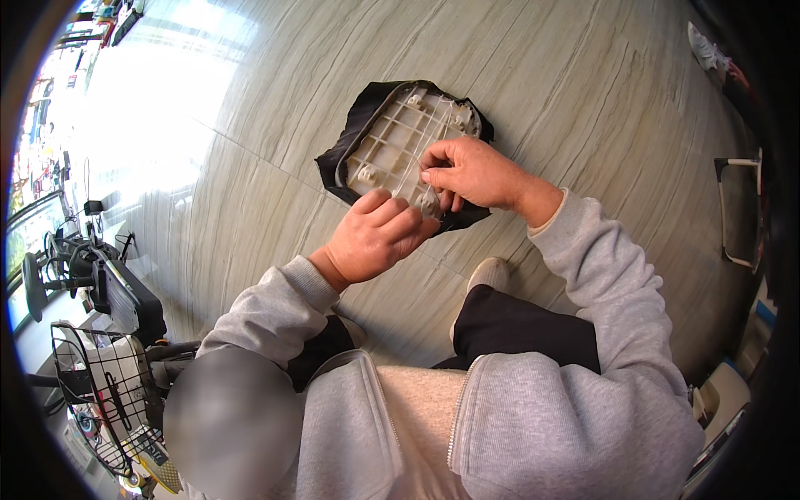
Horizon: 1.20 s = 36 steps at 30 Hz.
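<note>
Black wire forms the basket [104, 375], well out to the left of your left grip [375, 235]. Just beyond that grip, dark cloth [365, 108] spreads from under a pale ribbed panel [400, 133], which lies on the floor [575, 108] ahead of you, its near edge by your left fingers. Those fingers are curled over and hide whatever is beneath them, so I cannot tell whether that grip is clenched on anything. Should it bear down too lightly, the panel could skid on the smooth floor or the cloth's edge could creep loose. Between your two grips, white cord [428, 133] crosses the ribs; slack strands could snag on a round fitting [367, 174] and tangle. Your right grip [477, 171] sits over the panel's right part, thumb and forefinger pinched on the cord. A hard tug there might snap so thin a line, and a loose pinch might let it slip away. Well to the right of that grip stands a pale frame [737, 162].
</note>
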Each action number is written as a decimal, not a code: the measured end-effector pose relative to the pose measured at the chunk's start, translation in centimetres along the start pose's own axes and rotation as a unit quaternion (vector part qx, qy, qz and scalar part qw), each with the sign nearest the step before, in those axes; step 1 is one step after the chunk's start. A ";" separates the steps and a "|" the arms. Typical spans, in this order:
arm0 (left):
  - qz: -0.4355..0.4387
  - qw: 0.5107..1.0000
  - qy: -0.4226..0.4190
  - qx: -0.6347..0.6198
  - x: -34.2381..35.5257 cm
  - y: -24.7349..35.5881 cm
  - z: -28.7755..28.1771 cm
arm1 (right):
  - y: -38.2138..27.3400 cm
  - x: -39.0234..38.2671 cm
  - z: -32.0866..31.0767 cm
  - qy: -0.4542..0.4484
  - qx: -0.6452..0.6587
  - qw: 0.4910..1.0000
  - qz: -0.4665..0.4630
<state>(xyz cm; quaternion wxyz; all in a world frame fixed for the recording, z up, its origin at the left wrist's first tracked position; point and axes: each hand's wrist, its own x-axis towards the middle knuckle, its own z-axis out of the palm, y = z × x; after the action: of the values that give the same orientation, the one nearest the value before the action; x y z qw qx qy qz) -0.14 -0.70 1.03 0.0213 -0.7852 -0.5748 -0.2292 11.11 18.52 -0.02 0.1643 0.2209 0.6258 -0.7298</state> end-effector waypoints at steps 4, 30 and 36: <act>0.002 1.000 0.014 0.001 0.1 0.2 0.2 | 0.0 0.2 0.0 0.033 0.013 0.999 0.004; -0.009 1.000 0.014 -0.011 0.2 0.4 0.1 | 0.5 -0.1 -0.5 0.077 0.082 0.993 -0.033; -0.008 1.000 0.010 -0.012 0.1 0.4 0.2 | 0.0 -0.2 -0.3 0.073 0.090 0.991 -0.069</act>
<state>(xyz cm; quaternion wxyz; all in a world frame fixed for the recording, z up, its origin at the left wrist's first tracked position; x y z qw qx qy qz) 0.30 -0.67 0.96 0.0156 -0.7786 -0.5780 -0.2438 11.32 18.78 0.02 0.0466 0.2433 0.5817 -0.7748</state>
